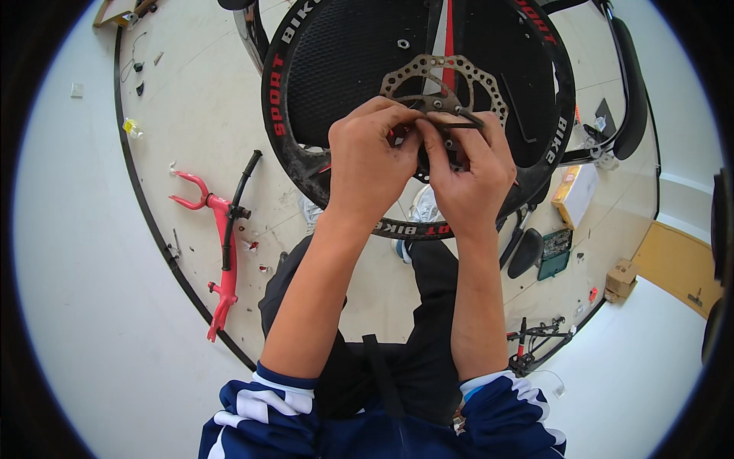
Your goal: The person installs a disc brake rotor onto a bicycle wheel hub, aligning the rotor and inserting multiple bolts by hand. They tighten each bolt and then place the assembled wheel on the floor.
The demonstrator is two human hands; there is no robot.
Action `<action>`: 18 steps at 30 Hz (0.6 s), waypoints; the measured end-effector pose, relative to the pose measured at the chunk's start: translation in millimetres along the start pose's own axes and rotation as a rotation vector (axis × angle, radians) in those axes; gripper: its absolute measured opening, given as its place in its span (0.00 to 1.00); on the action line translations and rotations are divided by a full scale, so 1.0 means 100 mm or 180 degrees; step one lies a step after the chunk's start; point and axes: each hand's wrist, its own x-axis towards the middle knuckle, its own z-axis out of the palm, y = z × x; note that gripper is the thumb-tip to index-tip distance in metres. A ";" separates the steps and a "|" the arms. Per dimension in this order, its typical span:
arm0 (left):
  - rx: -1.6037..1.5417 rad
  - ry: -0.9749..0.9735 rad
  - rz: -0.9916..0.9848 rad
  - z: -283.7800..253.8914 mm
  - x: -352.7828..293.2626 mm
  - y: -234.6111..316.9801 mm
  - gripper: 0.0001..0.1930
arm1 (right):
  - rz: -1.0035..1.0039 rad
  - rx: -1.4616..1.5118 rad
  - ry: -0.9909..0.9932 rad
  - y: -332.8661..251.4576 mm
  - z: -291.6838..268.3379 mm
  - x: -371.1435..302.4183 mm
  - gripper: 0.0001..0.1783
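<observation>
A black bicycle wheel (275,92) with red and white lettering on its rim lies flat in front of me. On its hub sits a brake disc (487,80), a metal ring with holes. My left hand (372,149) is closed at the near side of the disc, thumb and fingers pinched; what they grip is hidden. My right hand (478,168) meets it there, fingers curled round a dark thin rod (459,124) that lies across them. Both sets of fingertips almost touch over the hub. A black hex key (519,111) and a metal nut (403,43) lie within the wheel's ring.
Beneath the wheel is a black mesh chair seat (329,69), with an armrest (628,92) at the right. A pink bike frame (223,252) lies on the floor at left. At right are a green tool case (555,252), a cardboard box (621,277) and a black frame (535,336).
</observation>
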 end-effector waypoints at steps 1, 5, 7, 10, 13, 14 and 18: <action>0.0001 -0.0013 0.0011 0.00 0.00 0.00 0.12 | 0.0003 0.0045 -0.0003 -0.01 0.00 0.00 0.08; -0.0102 0.0067 0.0024 0.02 -0.01 0.00 0.12 | -0.0186 0.0089 0.0067 0.00 0.01 -0.01 0.08; -0.0114 0.0035 0.0098 0.03 0.00 -0.02 0.11 | -0.0231 0.0064 0.0077 0.00 0.00 -0.01 0.08; -0.0115 -0.0010 0.0121 0.04 -0.01 -0.03 0.11 | 0.0029 0.0147 0.0028 -0.03 -0.01 -0.01 0.08; -0.0019 -0.0032 0.0146 0.05 0.00 -0.02 0.11 | 0.0409 0.0353 0.0026 -0.04 -0.02 -0.02 0.08; 0.0034 -0.0033 0.0159 0.04 0.00 -0.02 0.10 | 0.0474 0.0385 0.0008 -0.05 -0.02 -0.02 0.07; 0.0033 -0.0020 0.0200 0.00 0.00 -0.03 0.11 | 0.0238 0.0307 0.0026 -0.03 0.00 -0.03 0.06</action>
